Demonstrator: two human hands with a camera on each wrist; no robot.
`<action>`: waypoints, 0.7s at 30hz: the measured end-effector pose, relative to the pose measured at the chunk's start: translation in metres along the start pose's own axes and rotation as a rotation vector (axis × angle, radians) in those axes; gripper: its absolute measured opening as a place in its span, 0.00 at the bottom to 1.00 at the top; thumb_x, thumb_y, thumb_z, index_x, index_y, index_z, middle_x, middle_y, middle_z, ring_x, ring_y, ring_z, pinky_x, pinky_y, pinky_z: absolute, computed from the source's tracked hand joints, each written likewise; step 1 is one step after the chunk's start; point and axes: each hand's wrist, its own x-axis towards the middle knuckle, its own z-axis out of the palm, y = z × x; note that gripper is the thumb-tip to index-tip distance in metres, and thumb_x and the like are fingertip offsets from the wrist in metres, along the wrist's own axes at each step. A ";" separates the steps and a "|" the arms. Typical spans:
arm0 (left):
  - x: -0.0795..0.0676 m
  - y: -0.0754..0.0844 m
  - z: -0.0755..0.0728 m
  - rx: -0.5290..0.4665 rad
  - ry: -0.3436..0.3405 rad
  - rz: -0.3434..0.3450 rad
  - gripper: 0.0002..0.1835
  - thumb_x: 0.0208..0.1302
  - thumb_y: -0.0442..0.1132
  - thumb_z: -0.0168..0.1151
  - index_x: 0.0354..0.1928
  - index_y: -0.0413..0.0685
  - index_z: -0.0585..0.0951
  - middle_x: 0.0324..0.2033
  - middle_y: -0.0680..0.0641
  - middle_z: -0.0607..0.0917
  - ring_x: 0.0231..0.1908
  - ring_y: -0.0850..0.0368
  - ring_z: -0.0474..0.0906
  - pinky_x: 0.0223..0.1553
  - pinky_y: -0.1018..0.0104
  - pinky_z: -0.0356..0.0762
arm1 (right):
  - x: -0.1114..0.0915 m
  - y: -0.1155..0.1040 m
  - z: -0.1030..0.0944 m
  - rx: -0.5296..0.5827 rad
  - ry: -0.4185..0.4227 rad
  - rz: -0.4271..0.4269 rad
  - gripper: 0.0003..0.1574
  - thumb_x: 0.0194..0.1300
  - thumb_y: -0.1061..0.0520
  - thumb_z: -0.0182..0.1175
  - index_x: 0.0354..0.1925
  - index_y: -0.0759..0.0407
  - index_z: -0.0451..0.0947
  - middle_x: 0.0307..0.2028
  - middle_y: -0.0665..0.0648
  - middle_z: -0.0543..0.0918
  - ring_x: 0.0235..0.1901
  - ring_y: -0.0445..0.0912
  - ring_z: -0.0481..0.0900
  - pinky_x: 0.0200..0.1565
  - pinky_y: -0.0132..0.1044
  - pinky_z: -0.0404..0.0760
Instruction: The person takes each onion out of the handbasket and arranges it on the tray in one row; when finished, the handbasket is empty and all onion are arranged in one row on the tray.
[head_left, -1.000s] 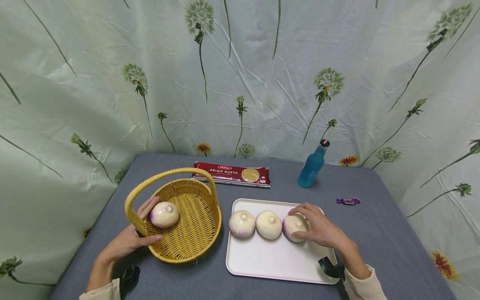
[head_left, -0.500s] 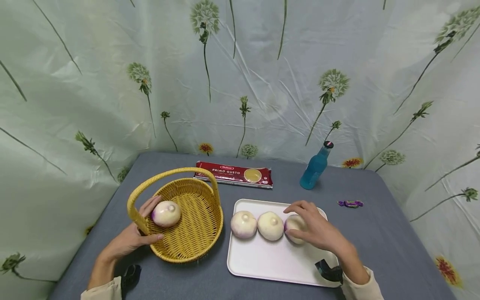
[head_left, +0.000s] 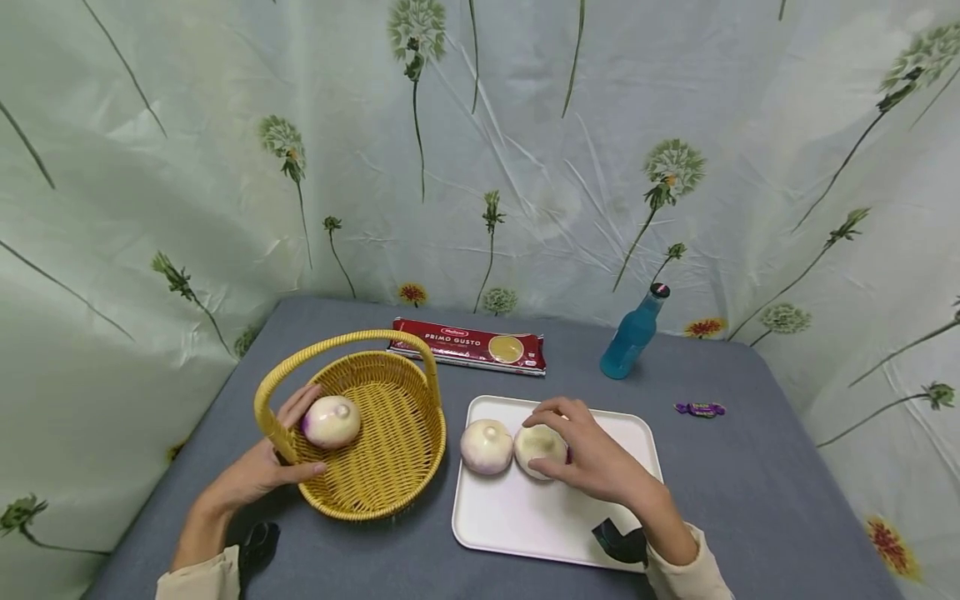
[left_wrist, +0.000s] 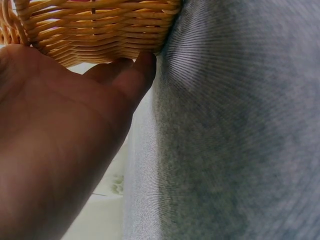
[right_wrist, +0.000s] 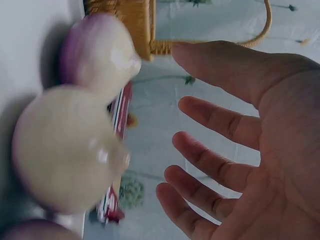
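In the head view my left hand holds the left side of a yellow wicker basket, thumb over its front rim. A white-and-purple turnip lies inside, beside those fingers. My right hand hovers with spread, slightly bent fingers around the middle turnip on a white tray. The right wrist view shows a gap between these fingers and that turnip. Left of it sits another turnip; a third is mostly hidden behind my right hand in the head view.
A red packet lies behind the basket and tray. At the back right stands a blue bottle, with a purple wrapped candy in front of it. A flowered curtain backs the grey table.
My right hand has lifted off the right turnip and moved left over the middle one. My left hand stays on the basket.
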 end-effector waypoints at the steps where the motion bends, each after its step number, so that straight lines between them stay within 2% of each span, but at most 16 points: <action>1: 0.000 0.000 0.000 -0.008 -0.002 0.001 0.57 0.60 0.29 0.69 0.81 0.58 0.43 0.79 0.46 0.34 0.76 0.49 0.33 0.57 0.87 0.46 | 0.002 -0.004 0.002 0.006 -0.001 -0.015 0.24 0.61 0.50 0.71 0.54 0.54 0.80 0.59 0.55 0.75 0.62 0.53 0.68 0.59 0.56 0.73; 3: 0.000 0.000 0.000 -0.016 -0.003 0.005 0.57 0.60 0.29 0.69 0.81 0.57 0.42 0.79 0.47 0.33 0.76 0.53 0.32 0.57 0.87 0.45 | 0.007 -0.011 0.005 0.018 -0.007 -0.039 0.24 0.61 0.50 0.71 0.54 0.53 0.80 0.59 0.54 0.75 0.62 0.52 0.68 0.59 0.55 0.73; 8: 0.000 0.000 0.001 -0.001 0.006 0.023 0.58 0.59 0.28 0.69 0.81 0.56 0.41 0.79 0.46 0.34 0.73 0.72 0.34 0.57 0.89 0.44 | 0.022 -0.029 0.015 0.024 -0.048 -0.104 0.24 0.62 0.50 0.71 0.55 0.52 0.80 0.57 0.51 0.74 0.61 0.47 0.68 0.60 0.50 0.73; 11: 0.000 -0.001 0.001 0.010 0.008 0.017 0.59 0.59 0.29 0.70 0.81 0.58 0.40 0.80 0.48 0.34 0.71 0.79 0.35 0.59 0.87 0.43 | 0.031 -0.040 0.019 0.040 -0.073 -0.138 0.23 0.63 0.48 0.70 0.55 0.49 0.79 0.57 0.49 0.73 0.60 0.45 0.67 0.59 0.46 0.74; 12: 0.000 -0.001 0.001 0.011 0.008 0.010 0.59 0.60 0.29 0.70 0.81 0.59 0.40 0.80 0.49 0.34 0.71 0.79 0.34 0.62 0.83 0.43 | 0.033 -0.044 0.020 0.052 -0.084 -0.147 0.23 0.64 0.48 0.69 0.55 0.48 0.79 0.58 0.48 0.73 0.60 0.45 0.66 0.59 0.46 0.74; 14: 0.000 -0.001 0.001 0.008 0.006 0.001 0.59 0.60 0.30 0.70 0.81 0.60 0.40 0.80 0.50 0.33 0.71 0.78 0.33 0.71 0.69 0.39 | 0.039 -0.052 0.021 0.077 -0.106 -0.162 0.23 0.65 0.47 0.69 0.56 0.48 0.79 0.58 0.48 0.72 0.61 0.44 0.66 0.60 0.46 0.74; 17: 0.000 -0.001 0.001 0.000 0.008 -0.006 0.59 0.59 0.30 0.70 0.81 0.60 0.40 0.80 0.50 0.33 0.72 0.77 0.33 0.71 0.44 0.34 | 0.047 -0.061 0.023 0.085 -0.137 -0.184 0.24 0.66 0.46 0.67 0.59 0.48 0.78 0.60 0.48 0.72 0.63 0.43 0.66 0.62 0.45 0.72; 19: 0.000 -0.001 0.001 -0.011 0.008 -0.005 0.59 0.59 0.30 0.70 0.81 0.59 0.40 0.80 0.50 0.33 0.72 0.77 0.33 0.69 0.36 0.32 | 0.053 -0.066 0.025 0.082 -0.152 -0.205 0.26 0.66 0.46 0.67 0.60 0.49 0.77 0.61 0.49 0.72 0.64 0.44 0.66 0.64 0.45 0.72; 21: 0.000 -0.001 0.000 -0.012 0.009 -0.003 0.60 0.59 0.30 0.70 0.81 0.59 0.40 0.80 0.49 0.33 0.71 0.78 0.33 0.68 0.35 0.31 | 0.059 -0.071 0.028 0.073 -0.157 -0.232 0.27 0.67 0.46 0.67 0.61 0.50 0.77 0.63 0.51 0.72 0.65 0.44 0.67 0.65 0.44 0.71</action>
